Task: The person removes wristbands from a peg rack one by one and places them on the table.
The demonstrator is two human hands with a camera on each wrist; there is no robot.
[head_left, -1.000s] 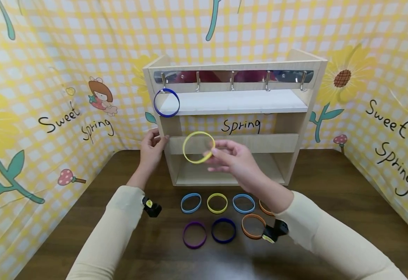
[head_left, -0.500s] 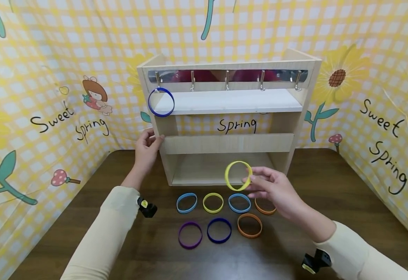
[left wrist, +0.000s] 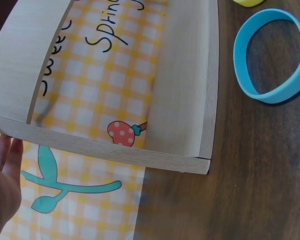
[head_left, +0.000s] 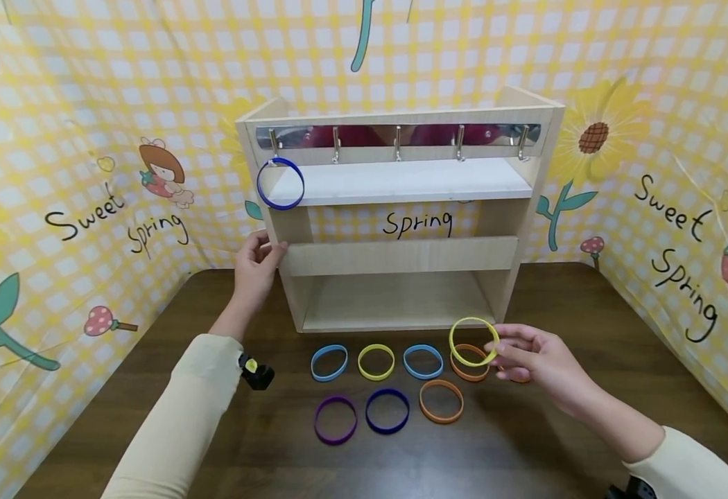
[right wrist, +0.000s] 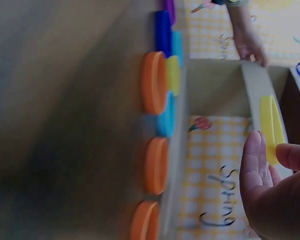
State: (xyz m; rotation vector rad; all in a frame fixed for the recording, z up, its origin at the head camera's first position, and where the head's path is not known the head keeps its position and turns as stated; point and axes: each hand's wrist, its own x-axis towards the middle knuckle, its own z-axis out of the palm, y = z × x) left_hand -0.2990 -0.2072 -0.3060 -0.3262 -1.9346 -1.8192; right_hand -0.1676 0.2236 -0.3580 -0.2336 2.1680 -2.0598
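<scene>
My right hand point(head_left: 541, 360) pinches a yellow silicone wristband point(head_left: 451, 339) between thumb and fingers, low over the right end of the wristbands on the table. Beneath it lies an orange wristband point(head_left: 469, 378); another orange one point(head_left: 518, 378) is partly hidden behind the hand. My left hand point(head_left: 254, 274) grips the left side panel of a wooden shelf point(head_left: 408, 256), thumb at the front edge and fingers around the outer side. From the leftmost hook of the shelf's metal hook strip point(head_left: 367, 136) hangs a blue wristband point(head_left: 284, 207).
Ahead of the shelf, two light blue wristbands point(head_left: 423, 377), a yellow one point(head_left: 376, 378), a purple one point(head_left: 335, 441), a dark blue one point(head_left: 387, 432) and another orange one point(head_left: 442, 421) lie on the brown table point(head_left: 264, 457). Checked cloth point(head_left: 120, 83) surrounds the table's back and sides.
My right hand has carried the yellow wristband right and down, from before the shelf to above the orange wristbands. My left hand keeps its grip on the shelf; the head view has shifted slightly.
</scene>
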